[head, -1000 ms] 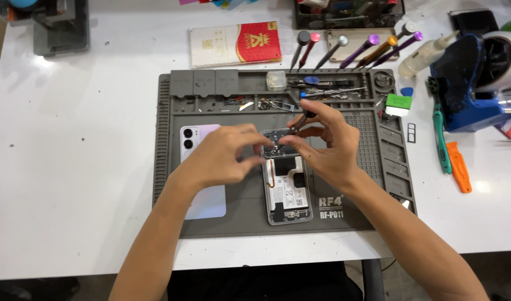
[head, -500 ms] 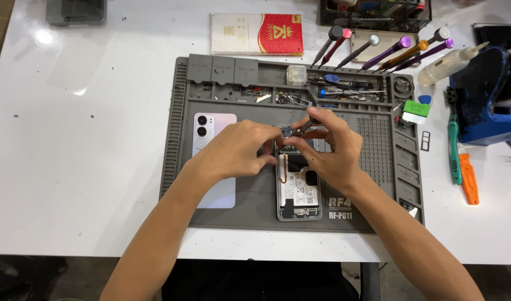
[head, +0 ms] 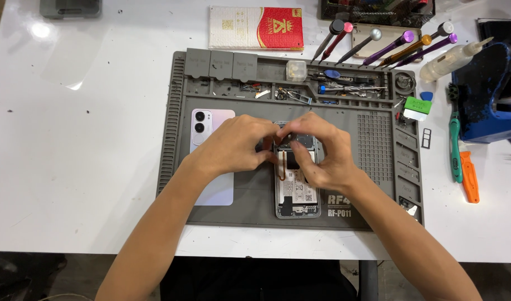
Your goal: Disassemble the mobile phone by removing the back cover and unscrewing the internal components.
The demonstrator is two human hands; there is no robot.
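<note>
Both hands met over the upper end of an opened phone (head: 298, 189) that lay face down, its back removed, on a grey repair mat (head: 372, 145) in the middle of a white desk (head: 88, 145). The left hand (head: 236, 146) curled in from the left, its fingertips (head: 268, 140) bunched together and pressed against the top edge of the phone. The right hand (head: 322, 153) came in from the other side, fingers bent and closed down on the same spot. Whether a small part was pinched between the two could not be told, since the fingers hid it. The phone's lower half, with its white-labelled battery, showed below the hands.

Just left of the phone, partly under the left forearm, the pale back cover (head: 211, 161) with its twin camera rings rested on the mat. A row of screwdrivers (head: 378, 47) with coloured caps stood along the mat's far right corner. A red and white box (head: 255, 28) lay beyond the mat. To the right sat a blue holder (head: 484, 95), with a green tool (head: 455, 150) and an orange tool (head: 470, 177) beside it.
</note>
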